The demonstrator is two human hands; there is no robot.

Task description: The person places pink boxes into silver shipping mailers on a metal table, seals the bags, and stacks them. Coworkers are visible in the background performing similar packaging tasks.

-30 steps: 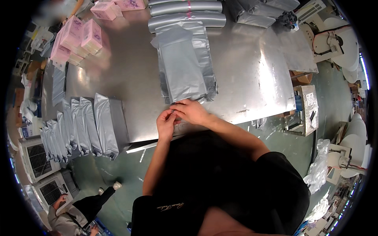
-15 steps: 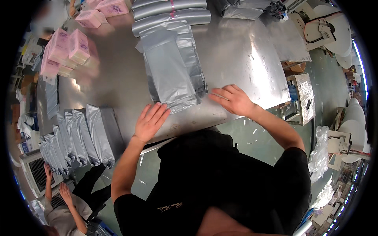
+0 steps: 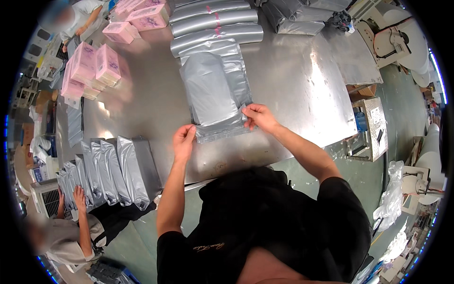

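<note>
A silvery grey plastic mailing bag (image 3: 208, 90) lies flat on top of other grey bags on the metal table (image 3: 288, 85). Its near edge faces me. My left hand (image 3: 183, 139) pinches the bag's near left corner between thumb and fingers. At the near right side, my right hand (image 3: 259, 117) is closed on the edge of the bag, its fingertips curled in; whether it grips one layer or more I cannot tell.
Rolled grey bags (image 3: 215, 39) lie beyond the stack. Pink packs (image 3: 85, 66) stand at the far left, and a row of filled grey bags (image 3: 124, 170) at the near left. One co-worker (image 3: 75, 236) touches that row; another person (image 3: 85, 19) is at the far left.
Both hands have gone from open to closed on the bag's near edge. My right hand has come left to it. The co-worker's hand has moved onto the row of filled bags.
</note>
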